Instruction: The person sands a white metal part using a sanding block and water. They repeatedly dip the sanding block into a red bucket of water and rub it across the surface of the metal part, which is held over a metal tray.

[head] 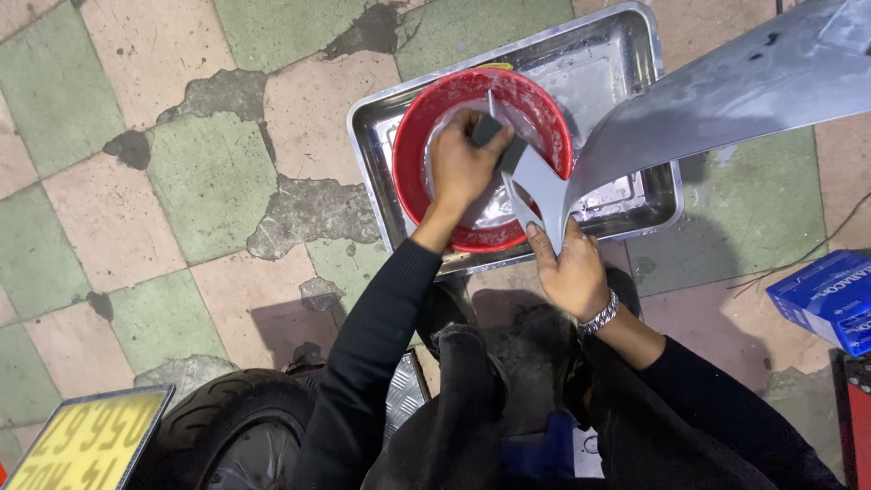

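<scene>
My left hand is closed on a small dark block and presses it against the narrow pointed end of a long grey body panel. This happens over a red bowl holding cloudy water. The bowl stands in a rectangular metal tray on the floor. My right hand, with a metal watch on the wrist, grips the panel's forked tip from below. The panel stretches up and away to the top right corner. Both arms are in black sleeves.
A black tyre and a yellow number plate sit at the bottom left. A blue cardboard box lies at the right edge, above a red object. The floor is cracked green and pink tiles.
</scene>
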